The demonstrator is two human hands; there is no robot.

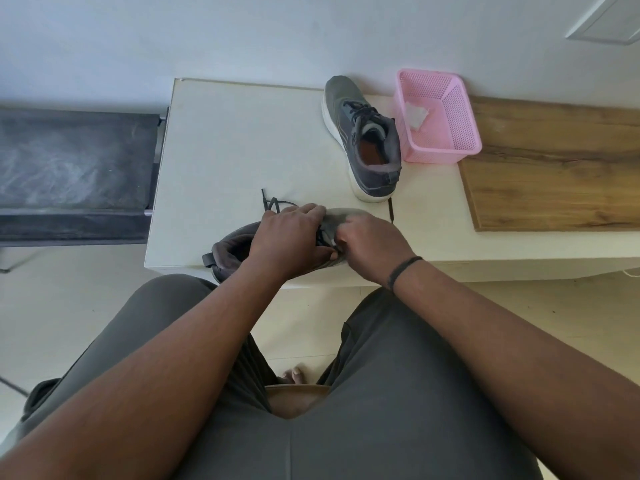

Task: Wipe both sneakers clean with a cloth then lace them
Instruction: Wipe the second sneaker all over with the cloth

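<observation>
A smooth, matt cream counter (242,140) carries two grey mesh-cloth sneakers with white rubbery soles, one near (235,244), one far (363,140). Beside them sit a glossy pink perforated plastic basket (450,133) holding a crumpled white cloth (415,114), and a matt wood-grain board (554,168).

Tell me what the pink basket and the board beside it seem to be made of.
The pink basket looks like moulded plastic: uniform colour, fine perforated mesh walls, a smooth rim. The board shows brown wood grain with a matt, flat surface; whether it is solid wood or a printed laminate cannot be told.
</observation>
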